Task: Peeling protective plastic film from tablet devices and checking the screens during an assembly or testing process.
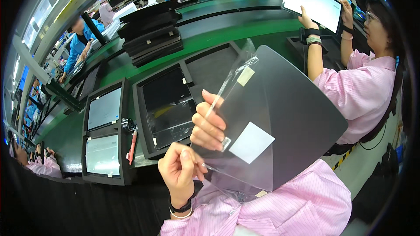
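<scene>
A large dark grey, round-cornered flat panel (pixel 302 118), like a tablet's back, tilts in front of me above my lap. Clear plastic film (pixel 232 179) covers its left part and reaches past it; a white square label (pixel 252 142) and small cream tabs show there. My left hand (pixel 177 172) is closed, pinching the film's lower left edge between thumb and fingers. Just above it, my right hand (pixel 208 124) has its fingers curled round the film's left edge; its palm and arm are hidden behind the film and panel.
Left, a black tray (pixel 124 148) holds two lit tablets beside a pink pen (pixel 132 147) and a small round black object (pixel 127 125). A two-pocket black tray (pixel 142 118) lies ahead, stacked trays (pixel 151 43) behind it. At right, a co-worker holds a lit tablet (pixel 313 6).
</scene>
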`<state>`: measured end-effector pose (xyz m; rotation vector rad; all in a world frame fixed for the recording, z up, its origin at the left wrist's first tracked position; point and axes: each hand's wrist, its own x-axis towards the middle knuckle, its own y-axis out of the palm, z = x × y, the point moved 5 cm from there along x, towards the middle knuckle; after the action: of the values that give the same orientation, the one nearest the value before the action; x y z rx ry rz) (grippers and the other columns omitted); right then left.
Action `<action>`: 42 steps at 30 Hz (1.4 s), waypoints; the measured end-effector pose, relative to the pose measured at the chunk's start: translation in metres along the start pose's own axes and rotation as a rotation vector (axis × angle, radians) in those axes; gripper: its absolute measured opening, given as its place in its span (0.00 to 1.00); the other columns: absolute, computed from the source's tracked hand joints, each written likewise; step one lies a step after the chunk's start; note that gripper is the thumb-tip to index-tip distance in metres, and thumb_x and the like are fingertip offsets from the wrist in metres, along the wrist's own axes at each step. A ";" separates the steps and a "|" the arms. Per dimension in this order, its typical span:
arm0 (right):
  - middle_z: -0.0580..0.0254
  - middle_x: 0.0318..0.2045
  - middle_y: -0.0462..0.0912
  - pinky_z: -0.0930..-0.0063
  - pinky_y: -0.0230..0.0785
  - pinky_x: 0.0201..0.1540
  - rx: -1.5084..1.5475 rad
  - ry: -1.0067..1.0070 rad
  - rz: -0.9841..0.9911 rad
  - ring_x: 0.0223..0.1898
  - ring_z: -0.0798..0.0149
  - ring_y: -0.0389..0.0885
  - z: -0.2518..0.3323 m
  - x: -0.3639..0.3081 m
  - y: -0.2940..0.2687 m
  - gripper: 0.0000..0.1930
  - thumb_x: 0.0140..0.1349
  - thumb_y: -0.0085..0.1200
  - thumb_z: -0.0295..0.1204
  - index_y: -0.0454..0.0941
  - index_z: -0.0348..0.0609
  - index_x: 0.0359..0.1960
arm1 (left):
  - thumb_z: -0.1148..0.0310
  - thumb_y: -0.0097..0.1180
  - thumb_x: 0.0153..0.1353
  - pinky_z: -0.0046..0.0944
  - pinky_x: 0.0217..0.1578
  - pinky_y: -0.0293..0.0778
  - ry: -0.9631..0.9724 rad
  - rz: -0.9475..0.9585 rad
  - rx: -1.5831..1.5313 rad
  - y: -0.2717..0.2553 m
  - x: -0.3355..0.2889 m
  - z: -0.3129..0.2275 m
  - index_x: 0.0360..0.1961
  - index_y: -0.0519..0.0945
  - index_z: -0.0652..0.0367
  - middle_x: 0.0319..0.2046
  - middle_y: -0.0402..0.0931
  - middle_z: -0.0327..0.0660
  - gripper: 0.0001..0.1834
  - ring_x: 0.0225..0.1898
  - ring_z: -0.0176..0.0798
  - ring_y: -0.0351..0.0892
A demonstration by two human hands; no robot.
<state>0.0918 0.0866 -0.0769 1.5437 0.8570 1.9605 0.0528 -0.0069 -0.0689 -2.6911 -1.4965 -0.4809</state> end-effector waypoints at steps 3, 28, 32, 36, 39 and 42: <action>0.60 0.18 0.65 0.74 0.65 0.23 0.024 0.002 0.073 0.17 0.63 0.66 0.024 -0.009 0.007 0.22 0.67 0.26 0.42 0.64 0.41 0.23 | 0.74 0.38 0.63 0.21 0.10 0.59 0.010 -0.066 -0.025 -0.007 -0.010 0.010 0.22 0.65 0.66 0.14 0.71 0.43 0.12 0.10 0.25 0.66; 0.52 0.22 0.73 0.64 0.70 0.26 0.231 -0.304 0.253 0.21 0.53 0.75 0.078 -0.067 0.017 0.10 0.63 0.35 0.29 0.66 0.38 0.27 | 0.71 0.38 0.62 0.24 0.09 0.59 0.016 0.097 -0.163 -0.004 0.034 0.009 0.21 0.65 0.65 0.11 0.65 0.43 0.13 0.08 0.30 0.62; 0.50 0.23 0.77 0.63 0.72 0.32 0.216 -0.062 0.284 0.25 0.54 0.76 0.084 -0.064 -0.006 0.14 0.63 0.42 0.36 0.71 0.39 0.26 | 0.71 0.40 0.61 0.22 0.10 0.58 0.005 0.001 0.135 -0.008 0.033 0.007 0.21 0.68 0.66 0.11 0.69 0.45 0.13 0.09 0.29 0.64; 0.55 0.21 0.71 0.65 0.66 0.31 0.257 -0.183 0.530 0.23 0.56 0.71 0.080 -0.052 -0.004 0.19 0.65 0.28 0.38 0.69 0.40 0.26 | 0.72 0.42 0.61 0.21 0.11 0.57 0.047 0.035 0.298 -0.006 0.037 0.004 0.21 0.70 0.68 0.13 0.71 0.45 0.13 0.10 0.27 0.65; 0.58 0.20 0.68 0.66 0.64 0.30 0.264 -0.225 0.535 0.21 0.57 0.68 0.087 -0.056 0.006 0.22 0.67 0.20 0.37 0.68 0.42 0.25 | 0.71 0.42 0.60 0.21 0.11 0.57 0.022 0.043 0.163 -0.005 0.040 0.007 0.21 0.69 0.67 0.13 0.71 0.45 0.13 0.10 0.28 0.65; 0.59 0.20 0.69 0.66 0.64 0.30 0.208 -0.092 0.369 0.21 0.59 0.68 0.085 -0.064 -0.007 0.21 0.66 0.22 0.38 0.68 0.43 0.25 | 0.70 0.41 0.61 0.22 0.10 0.57 0.008 0.019 0.098 -0.011 0.038 0.005 0.21 0.68 0.66 0.13 0.69 0.44 0.13 0.09 0.28 0.64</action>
<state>0.1897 0.0602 -0.1100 2.0179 0.8027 2.0794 0.0638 0.0314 -0.0646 -2.6230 -1.4511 -0.4057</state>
